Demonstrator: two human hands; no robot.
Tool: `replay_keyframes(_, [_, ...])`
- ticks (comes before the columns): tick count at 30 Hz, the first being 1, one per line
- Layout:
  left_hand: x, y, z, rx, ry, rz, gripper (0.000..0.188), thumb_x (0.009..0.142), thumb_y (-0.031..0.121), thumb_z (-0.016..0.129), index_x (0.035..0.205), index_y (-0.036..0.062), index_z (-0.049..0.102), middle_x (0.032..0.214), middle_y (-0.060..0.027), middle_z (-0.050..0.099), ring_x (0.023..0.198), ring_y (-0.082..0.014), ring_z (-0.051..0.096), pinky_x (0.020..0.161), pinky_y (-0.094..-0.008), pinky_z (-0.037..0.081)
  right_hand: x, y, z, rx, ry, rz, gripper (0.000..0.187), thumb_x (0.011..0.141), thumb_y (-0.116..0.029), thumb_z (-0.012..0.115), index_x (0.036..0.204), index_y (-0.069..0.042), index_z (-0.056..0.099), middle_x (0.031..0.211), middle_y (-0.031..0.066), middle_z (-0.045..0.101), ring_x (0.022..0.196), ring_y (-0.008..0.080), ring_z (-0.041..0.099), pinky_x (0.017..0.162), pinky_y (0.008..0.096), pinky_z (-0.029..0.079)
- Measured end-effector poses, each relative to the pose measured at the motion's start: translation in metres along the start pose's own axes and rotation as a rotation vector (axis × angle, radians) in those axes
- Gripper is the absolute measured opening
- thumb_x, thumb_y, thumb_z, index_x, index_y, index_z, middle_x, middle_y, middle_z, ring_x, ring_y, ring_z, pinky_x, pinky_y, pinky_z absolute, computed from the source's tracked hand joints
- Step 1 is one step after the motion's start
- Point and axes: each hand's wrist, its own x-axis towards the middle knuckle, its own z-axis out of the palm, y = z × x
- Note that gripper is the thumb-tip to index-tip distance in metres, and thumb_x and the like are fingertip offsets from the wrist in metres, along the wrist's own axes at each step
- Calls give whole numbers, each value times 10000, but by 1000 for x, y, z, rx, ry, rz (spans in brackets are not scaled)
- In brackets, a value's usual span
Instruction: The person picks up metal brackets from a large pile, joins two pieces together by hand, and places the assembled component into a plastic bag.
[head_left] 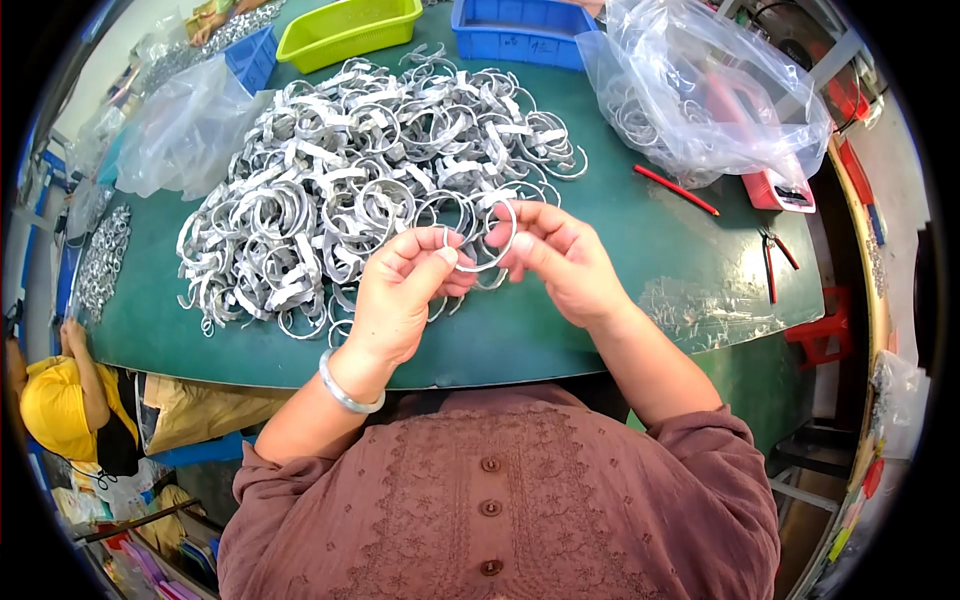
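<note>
The left hand (408, 285) and right hand (560, 260) angle inward above the counter (640, 245), fingers (537, 216) pinching one silvery ring (513, 235); a clear plastic bag (690, 50) holds similar rings (635, 122).

Workshop or small factory, by the look: big green worktable (640, 250) w/ a heap of silvery metal rings (345, 165), plastic bins, yellow-green (350, 38) & blue (520, 32), at far side, clear bag (700, 100) far R, pliers (770, 265) on R, co-worker in yellow (62, 405) on L.
</note>
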Motion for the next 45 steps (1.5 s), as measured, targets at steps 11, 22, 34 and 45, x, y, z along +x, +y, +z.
replay_keyframes(11, [2,1,-10,131,-41,54,222,870,106,475,1052,8,557,756,-8,569,663,-83,521,610,-207,429,0,-8,-6,87,27,102,182,852,-124,512,969,7,559,796,53,603,594,82,527,508,195,425])
replay_keyframes(22, [3,1,-13,-31,-71,-6,236,878,140,472,1046,-6,551,804,-34,578,702,-92,538,628,-217,445,1,-7,-7,88,77,180,143,833,-114,540,918,0,559,771,92,609,576,120,562,488,210,455])
replay_keyframes(34, [2,1,-15,-111,-94,-21,250,850,69,474,1078,-18,531,860,-54,592,764,-107,546,677,-224,444,1,-6,-7,151,95,197,144,824,-119,560,896,6,552,765,97,605,577,127,576,493,228,473])
replay_keyframes(45, [3,-1,-15,-119,-73,-54,233,848,64,495,1069,7,542,860,-27,588,749,-88,536,661,-212,441,0,-6,-8,172,68,203,138,828,-114,548,888,9,551,769,123,612,571,143,584,479,232,490])
